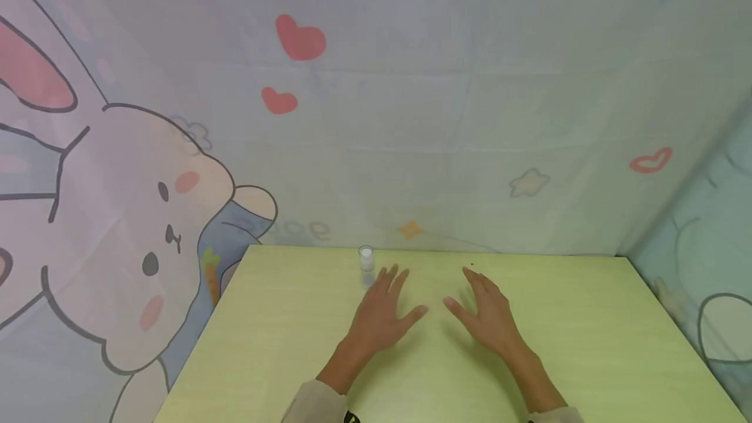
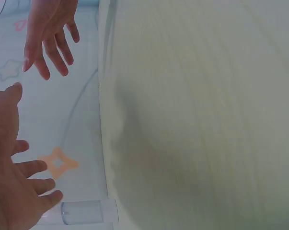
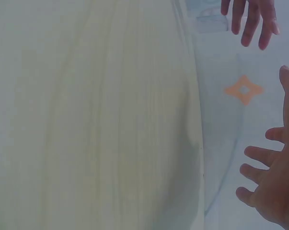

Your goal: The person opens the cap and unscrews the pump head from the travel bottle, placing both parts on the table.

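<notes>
The left hand (image 1: 378,318) and the right hand (image 1: 490,318) are both empty, fingers spread and loosely extended, thumbs angled toward each other with a gap between them. Shadows in the wrist views suggest that they hover above the tabletop.

Just beyond the left fingertips, slightly to their outer side, stands a small clear cylindrical container with white parts (image 1: 367,260); neither hand appears to grip it. It stands upright, its long axis vertical and its round upper end facing up; the left wrist view shows it sideways only because that camera is turned. Whether the upper end is a separate cap cannot be told.

It will probably handle as light and stiff, with smooth walls that may slip; glass or plastic is unclear, so it could be fragile. A thumb-and-finger pinch around the middle of its side looks the surest hold.

Under both hands spreads a pale yellow-green, wood-grained table (image 1: 587,318), with a tiny dark speck (image 1: 472,264) beyond the right fingertips. Past its far edge hangs a pale printed cloth (image 1: 446,116), with a large cartoon rabbit (image 1: 129,214) off to the left hand's side.
</notes>
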